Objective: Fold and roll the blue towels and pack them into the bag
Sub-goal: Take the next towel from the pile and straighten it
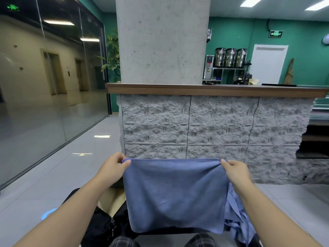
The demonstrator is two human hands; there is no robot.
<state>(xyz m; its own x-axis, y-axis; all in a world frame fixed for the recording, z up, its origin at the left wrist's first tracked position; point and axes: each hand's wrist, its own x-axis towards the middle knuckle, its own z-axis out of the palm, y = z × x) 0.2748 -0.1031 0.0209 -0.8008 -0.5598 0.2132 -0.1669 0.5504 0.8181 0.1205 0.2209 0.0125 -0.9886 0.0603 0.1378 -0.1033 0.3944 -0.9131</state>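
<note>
A plain blue towel (175, 195) hangs before a rough grey stone counter front (213, 125) topped in brown wood, with green walls (302, 50), a white door (269, 64), a black bag (99, 227) and checked trousers (122, 242).

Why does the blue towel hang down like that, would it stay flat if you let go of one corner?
Probably not. The blue towel looks floppy: it droops freely below the corners pinched by the left hand and right hand. It seems light, since fingertip pinches carry it.

Open floor (53, 175) leftward; stone counter (213, 125) ahead, perhaps near.
</note>
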